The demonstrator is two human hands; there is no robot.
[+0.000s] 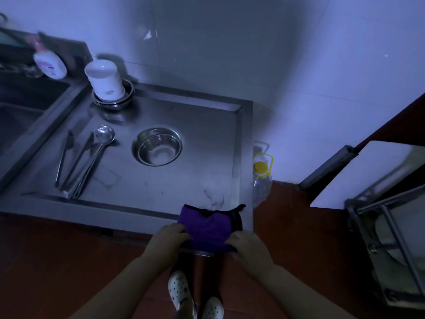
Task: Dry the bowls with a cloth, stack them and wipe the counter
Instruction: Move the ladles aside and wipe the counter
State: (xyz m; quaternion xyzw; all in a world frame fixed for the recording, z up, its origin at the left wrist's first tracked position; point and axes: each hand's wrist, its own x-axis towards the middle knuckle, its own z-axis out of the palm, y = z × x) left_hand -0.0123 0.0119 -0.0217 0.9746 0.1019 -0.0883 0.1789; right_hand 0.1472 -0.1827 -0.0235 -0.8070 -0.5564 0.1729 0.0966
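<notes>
A purple cloth [208,226] with a black edge covers a steel bowl [202,252] held at the counter's front right corner; only a sliver of the bowl's rim shows below the cloth. My left hand [169,237] grips the cloth and bowl from the left. My right hand [247,246] grips them from the right. A stack of steel bowls [157,147] stands upright in the middle of the steel counter [195,180]. Further steel bowls [115,101] sit stacked at the back left, with upturned white bowls [104,80] on top.
Tongs [66,155] and a ladle [92,160] lie on the counter's left side. A sink [25,107] lies at the far left with a white soap bottle [49,64] behind it. A yellow-capped oil bottle [261,180] stands on the floor right of the counter. A metal rack [388,238] is at the right.
</notes>
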